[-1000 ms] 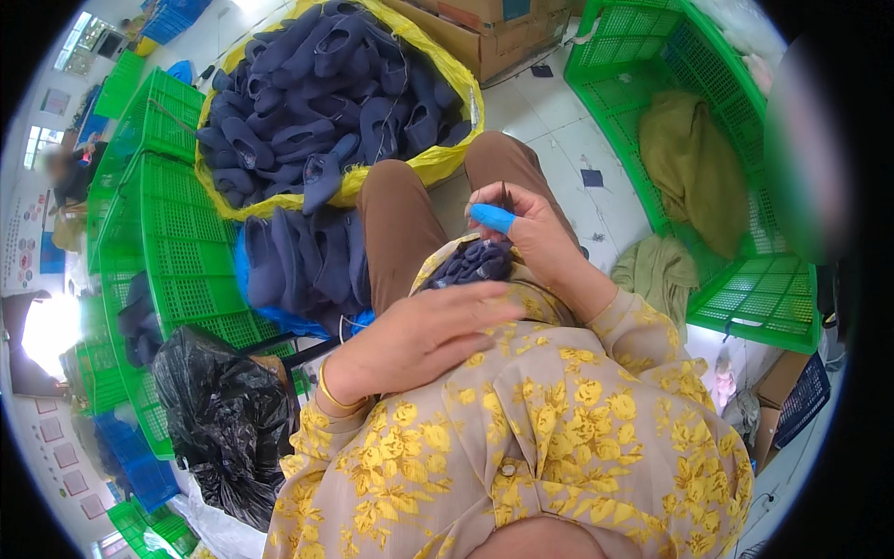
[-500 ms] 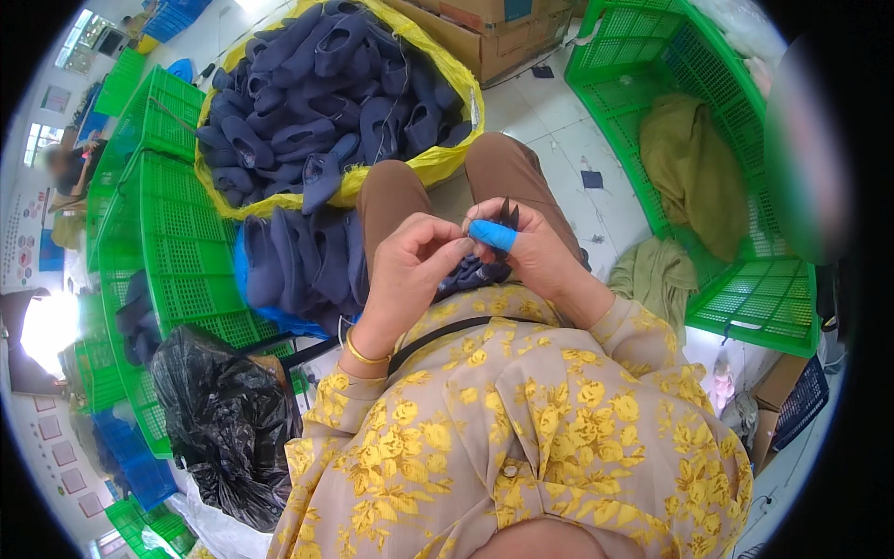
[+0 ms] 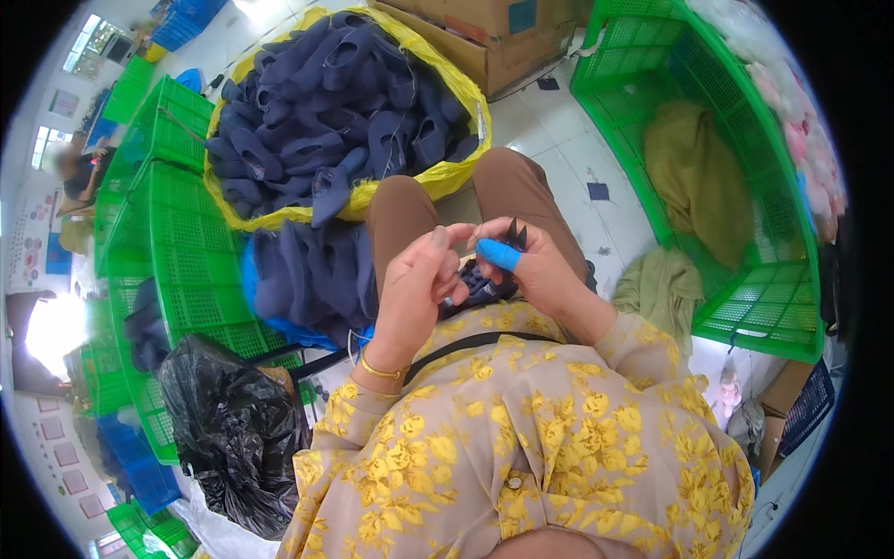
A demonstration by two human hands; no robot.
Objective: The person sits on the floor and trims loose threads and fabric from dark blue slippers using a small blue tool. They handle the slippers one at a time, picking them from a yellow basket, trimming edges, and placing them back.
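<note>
From the head camera, a small dark blue cloth piece (image 3: 477, 284) is being held over the lap — the left hand (image 3: 417, 296) is pinched shut on it, and small black scissors (image 3: 515, 235) are being gripped by the right hand (image 3: 531, 265), beside a yellow sack (image 3: 445, 177).

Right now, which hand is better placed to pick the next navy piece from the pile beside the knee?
Left hand: it is nearer the pile; the right hand holds small scissors.
</note>
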